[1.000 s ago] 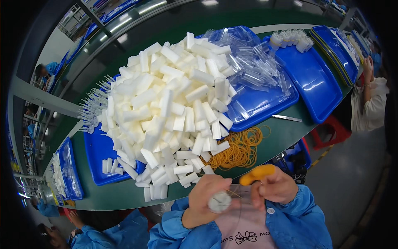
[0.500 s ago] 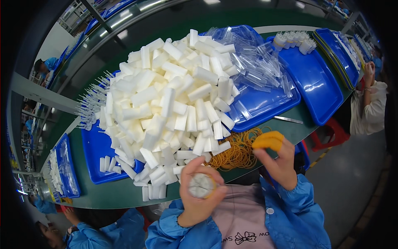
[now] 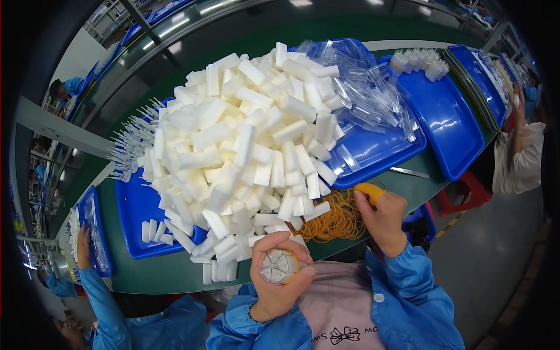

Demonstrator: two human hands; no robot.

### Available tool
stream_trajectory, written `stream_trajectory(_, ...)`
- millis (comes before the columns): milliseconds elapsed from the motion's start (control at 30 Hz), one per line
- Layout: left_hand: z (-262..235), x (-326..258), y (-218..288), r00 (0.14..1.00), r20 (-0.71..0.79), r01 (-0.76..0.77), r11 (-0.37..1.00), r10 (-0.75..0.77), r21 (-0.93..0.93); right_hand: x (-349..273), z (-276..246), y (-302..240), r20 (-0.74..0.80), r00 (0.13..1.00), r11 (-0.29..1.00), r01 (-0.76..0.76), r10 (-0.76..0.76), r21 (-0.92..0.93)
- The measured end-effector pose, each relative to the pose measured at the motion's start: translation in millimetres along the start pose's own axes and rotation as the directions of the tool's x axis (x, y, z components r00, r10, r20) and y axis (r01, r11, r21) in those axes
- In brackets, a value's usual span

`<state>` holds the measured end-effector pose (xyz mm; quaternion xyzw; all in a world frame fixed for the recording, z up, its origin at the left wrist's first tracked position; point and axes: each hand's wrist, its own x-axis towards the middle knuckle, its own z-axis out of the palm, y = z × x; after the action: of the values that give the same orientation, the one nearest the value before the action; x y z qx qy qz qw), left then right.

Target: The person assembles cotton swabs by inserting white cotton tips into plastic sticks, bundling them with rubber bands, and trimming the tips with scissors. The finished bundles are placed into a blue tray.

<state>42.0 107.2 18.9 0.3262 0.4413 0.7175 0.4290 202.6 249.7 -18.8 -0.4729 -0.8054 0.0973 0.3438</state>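
Observation:
My left hand point(image 3: 279, 287) is wrapped round a round bundle of greyish-white pieces point(image 3: 276, 267), its end turned up to show several wedge-like segments. A yellow band circles its edge. My right hand point(image 3: 382, 217) is closed at the right side of a heap of thin orange-brown rubber bands point(image 3: 333, 219), thumb and forefinger drawn together. A yellow-orange finger cover point(image 3: 370, 191) sits on that hand. Whether a band is caught between its fingertips cannot be made out. Just beyond my left hand rises a large pile of white foam blocks point(image 3: 245, 140).
A blue tray point(image 3: 373, 164) holds clear plastic sleeves point(image 3: 373, 93). Further right, another blue tray point(image 3: 449, 125) has white bundles point(image 3: 417, 63) at its far edge. Metal tweezers point(image 3: 409, 172) lie near the bands. Thin white spiky parts point(image 3: 131, 146) stand left. A co-worker's arm point(image 3: 96, 286) reaches in at left.
My right hand has moved a little left and its fingers have closed beside the rubber bands. The bundle in my left hand is tilted more toward view. The co-worker's arm at left has reached forward.

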Motion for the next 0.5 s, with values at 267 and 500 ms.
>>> stream_trajectory(267,-3,4,3,0.991,0.021,0.134,0.991,-0.133,-0.017,12,-50,-6,0.016,0.996,0.996,-0.083,0.082,0.042)
stream_trajectory(500,-3,2,5,0.984,0.088,0.163,0.976,-0.152,-0.144,40,-85,-20,-0.108,0.993,0.996,0.052,-0.044,0.072)
